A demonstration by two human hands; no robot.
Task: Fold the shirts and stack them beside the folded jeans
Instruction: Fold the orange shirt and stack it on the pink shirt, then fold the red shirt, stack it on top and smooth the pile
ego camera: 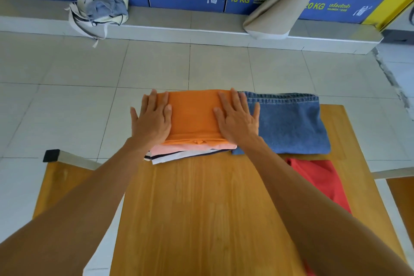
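Observation:
A folded orange shirt (192,114) tops a stack at the far end of the wooden table (201,208). Under it lie a folded pink shirt (188,147) and a white shirt with dark stripes (177,156). Folded blue jeans (289,125) lie right beside the stack, touching it. My left hand (152,119) rests flat on the orange shirt's left edge, fingers spread. My right hand (236,116) lies flat on its right edge, partly over the jeans. A red shirt (320,181) lies unfolded on the table's right side, partly hidden by my right arm.
A cloth bag with grey clothes (100,9) sits on the raised step before the washing machines. A beige rolled sheet (282,11) leans there too. A bench end (51,155) juts out at the table's left. Tiled floor (156,65) lies beyond the table.

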